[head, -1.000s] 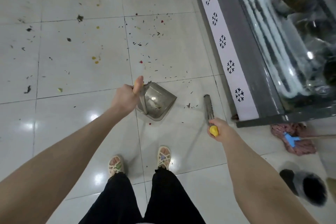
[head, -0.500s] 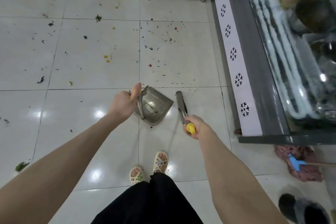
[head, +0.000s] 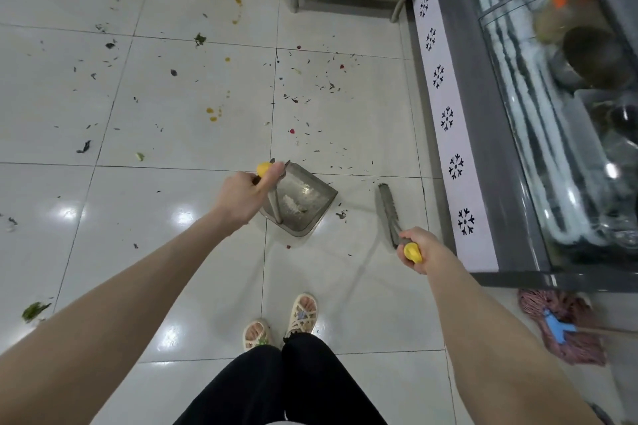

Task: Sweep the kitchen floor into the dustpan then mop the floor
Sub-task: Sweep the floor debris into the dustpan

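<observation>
Left hand (head: 241, 197) is wrapped round the yellow-tipped handle of the dustpan (head: 303, 200), which sits on the tile floor (head: 172, 252) with a small whitish pile inside, maybe crumbs. Right hand (head: 424, 248) has its fingers closed round the broom (head: 388, 210), whose head is on the floor near the pan. The freezer (head: 459, 190) panel carries snowflake prints.

Bright overhead glare, wide-angle edge distortion

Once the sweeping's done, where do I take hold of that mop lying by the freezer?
Grip the mop handle just beyond the blue clamp, coming from above: the mop head is only limp strands, while the handle lies low and runs off to the right.
</observation>
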A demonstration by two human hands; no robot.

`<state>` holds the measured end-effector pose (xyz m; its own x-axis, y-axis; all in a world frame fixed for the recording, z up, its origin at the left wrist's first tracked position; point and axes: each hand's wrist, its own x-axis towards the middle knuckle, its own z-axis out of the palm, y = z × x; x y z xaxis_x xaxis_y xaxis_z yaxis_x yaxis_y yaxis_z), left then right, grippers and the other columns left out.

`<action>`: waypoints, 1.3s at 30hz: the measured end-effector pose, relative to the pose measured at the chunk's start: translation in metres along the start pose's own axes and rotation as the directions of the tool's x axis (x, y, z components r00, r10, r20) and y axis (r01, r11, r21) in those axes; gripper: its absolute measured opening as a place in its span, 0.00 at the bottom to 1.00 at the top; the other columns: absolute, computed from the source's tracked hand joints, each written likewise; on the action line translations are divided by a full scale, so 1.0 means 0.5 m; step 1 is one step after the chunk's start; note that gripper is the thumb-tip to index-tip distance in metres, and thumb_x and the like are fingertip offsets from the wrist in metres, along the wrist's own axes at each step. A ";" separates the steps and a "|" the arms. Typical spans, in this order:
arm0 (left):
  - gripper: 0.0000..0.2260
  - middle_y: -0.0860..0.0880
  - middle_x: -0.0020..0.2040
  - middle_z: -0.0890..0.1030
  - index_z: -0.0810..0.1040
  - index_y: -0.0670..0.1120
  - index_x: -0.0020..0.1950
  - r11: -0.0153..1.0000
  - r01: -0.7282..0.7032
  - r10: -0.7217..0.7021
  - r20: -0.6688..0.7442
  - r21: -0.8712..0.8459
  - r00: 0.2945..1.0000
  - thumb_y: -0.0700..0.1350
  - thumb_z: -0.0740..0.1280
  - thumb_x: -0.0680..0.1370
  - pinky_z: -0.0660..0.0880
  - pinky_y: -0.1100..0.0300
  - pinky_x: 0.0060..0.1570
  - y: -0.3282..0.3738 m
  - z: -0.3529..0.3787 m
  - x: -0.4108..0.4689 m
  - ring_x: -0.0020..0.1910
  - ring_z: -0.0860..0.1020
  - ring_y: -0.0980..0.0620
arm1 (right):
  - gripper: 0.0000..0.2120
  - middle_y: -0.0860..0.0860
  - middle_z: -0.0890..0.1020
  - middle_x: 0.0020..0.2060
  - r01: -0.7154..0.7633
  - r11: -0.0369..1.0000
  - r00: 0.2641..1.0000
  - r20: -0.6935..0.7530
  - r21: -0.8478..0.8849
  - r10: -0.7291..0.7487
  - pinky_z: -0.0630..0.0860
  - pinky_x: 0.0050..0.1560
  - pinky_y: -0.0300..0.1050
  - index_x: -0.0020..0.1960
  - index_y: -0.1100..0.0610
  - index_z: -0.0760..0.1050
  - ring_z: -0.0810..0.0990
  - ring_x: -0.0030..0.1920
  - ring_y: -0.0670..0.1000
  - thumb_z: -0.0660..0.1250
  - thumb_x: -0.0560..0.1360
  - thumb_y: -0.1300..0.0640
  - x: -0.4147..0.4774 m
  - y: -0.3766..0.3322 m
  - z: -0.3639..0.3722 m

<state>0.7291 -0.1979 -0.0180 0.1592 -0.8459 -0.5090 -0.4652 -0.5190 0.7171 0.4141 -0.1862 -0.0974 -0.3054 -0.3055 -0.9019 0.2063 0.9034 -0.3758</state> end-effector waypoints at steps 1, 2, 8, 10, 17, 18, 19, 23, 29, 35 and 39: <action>0.27 0.45 0.31 0.68 0.70 0.43 0.30 1.000 0.010 -0.011 -0.011 -0.009 1.000 0.64 0.60 0.77 0.66 0.59 0.28 -0.007 -0.007 -0.001 0.30 0.66 0.47 | 0.10 0.55 0.67 0.31 -0.004 1.000 1.000 -0.008 -0.019 0.004 0.69 0.16 0.33 0.39 0.59 0.65 0.67 0.12 0.46 0.57 0.78 0.67 0.004 0.005 0.004; 0.27 0.46 0.30 0.68 0.70 0.42 0.31 1.000 0.018 -0.018 -0.017 -0.015 1.000 0.64 0.60 0.77 0.66 0.59 0.28 -0.009 -0.011 -0.001 0.29 0.66 0.47 | 0.10 0.55 0.67 0.31 -0.009 1.000 1.000 -0.016 -0.023 0.009 0.69 0.16 0.33 0.39 0.59 0.65 0.67 0.12 0.45 0.57 0.79 0.67 0.008 0.009 0.004; 0.26 0.44 0.32 0.67 0.71 0.41 0.37 0.997 0.070 -0.071 -0.044 -0.010 0.997 0.66 0.60 0.76 0.64 0.59 0.27 -0.051 -0.045 -0.001 0.30 0.66 0.47 | 0.08 0.52 0.66 0.30 -0.125 0.992 0.987 0.099 -0.003 0.125 0.69 0.16 0.33 0.42 0.58 0.65 0.68 0.14 0.45 0.58 0.80 0.64 0.032 0.063 0.086; 0.27 0.45 0.31 0.68 0.71 0.41 0.36 0.997 0.082 -0.083 -0.055 -0.013 0.995 0.66 0.61 0.76 0.65 0.58 0.28 -0.062 -0.054 -0.005 0.29 0.67 0.47 | 0.08 0.52 0.67 0.31 -0.124 0.992 0.984 0.131 -0.007 0.124 0.69 0.16 0.34 0.42 0.58 0.65 0.69 0.13 0.45 0.59 0.80 0.63 0.027 0.079 0.131; 0.27 0.45 0.30 0.67 0.70 0.41 0.36 0.994 0.102 -0.106 -0.095 -0.044 0.990 0.67 0.60 0.75 0.66 0.57 0.28 -0.123 -0.105 -0.031 0.29 0.66 0.48 | 0.09 0.52 0.67 0.30 -0.107 0.994 0.971 0.215 -0.024 0.109 0.70 0.18 0.33 0.41 0.58 0.65 0.69 0.14 0.45 0.59 0.80 0.64 -0.016 0.119 0.263; 0.28 0.44 0.30 0.67 0.70 0.42 0.36 0.994 0.103 -0.107 -0.100 -0.041 0.989 0.67 0.60 0.75 0.66 0.57 0.29 -0.134 -0.113 -0.036 0.28 0.66 0.48 | 0.10 0.52 0.67 0.28 -0.101 0.994 0.967 0.234 -0.031 0.105 0.69 0.17 0.32 0.40 0.58 0.65 0.68 0.14 0.45 0.59 0.80 0.64 -0.024 0.126 0.277; 0.28 0.44 0.31 0.67 0.71 0.42 0.36 0.994 0.101 -0.105 -0.105 -0.040 0.989 0.68 0.60 0.75 0.66 0.56 0.30 -0.143 -0.120 -0.041 0.28 0.66 0.47 | 0.10 0.51 0.67 0.24 -0.089 0.995 0.963 0.251 -0.038 0.096 0.68 0.17 0.32 0.40 0.58 0.65 0.68 0.14 0.45 0.58 0.79 0.65 -0.031 0.133 0.286; 0.28 0.44 0.31 0.67 0.70 0.41 0.35 0.992 0.104 -0.113 -0.126 -0.073 0.986 0.67 0.60 0.75 0.66 0.55 0.31 -0.170 -0.150 -0.058 0.29 0.66 0.47 | 0.10 0.50 0.68 0.16 -0.062 0.997 0.953 0.295 -0.035 0.069 0.66 0.16 0.32 0.39 0.58 0.65 0.68 0.14 0.46 0.59 0.80 0.63 -0.047 0.129 0.280; 0.28 0.44 0.33 0.68 0.69 0.42 0.34 0.986 0.106 -0.128 -0.175 -0.131 0.976 0.67 0.60 0.75 0.65 0.55 0.32 -0.199 -0.202 -0.093 0.31 0.66 0.48 | 0.09 0.54 0.67 0.30 0.034 0.981 0.968 0.251 -0.191 0.016 0.66 0.16 0.31 0.41 0.60 0.67 0.68 0.15 0.46 0.59 0.80 0.61 -0.108 0.087 0.269; 0.31 0.44 0.32 0.69 0.70 0.41 0.32 0.977 0.118 -0.161 -0.255 -0.175 0.953 0.69 0.59 0.73 0.66 0.56 0.33 -0.238 -0.267 -0.130 0.30 0.68 0.46 | 0.06 0.53 0.66 0.28 0.091 0.957 0.952 0.305 -0.276 -0.003 0.65 0.16 0.32 0.43 0.59 0.68 0.67 0.15 0.46 0.59 0.79 0.62 -0.163 0.082 0.304; 0.29 0.45 0.30 0.69 0.71 0.42 0.30 0.968 0.099 -0.171 -0.317 -0.232 0.933 0.65 0.59 0.77 0.65 0.57 0.32 -0.260 -0.309 -0.166 0.29 0.67 0.46 | 0.06 0.52 0.66 0.26 0.055 0.939 0.926 0.370 -0.340 0.080 0.66 0.15 0.32 0.43 0.58 0.67 0.68 0.16 0.45 0.60 0.79 0.60 -0.190 0.088 0.345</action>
<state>0.9110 -0.0790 0.0046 0.5043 -0.7390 -0.4468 -0.2322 -0.6144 0.7541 0.6125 -0.1695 -0.0650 0.0778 -0.3219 -0.9436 -0.1386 0.9337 -0.3300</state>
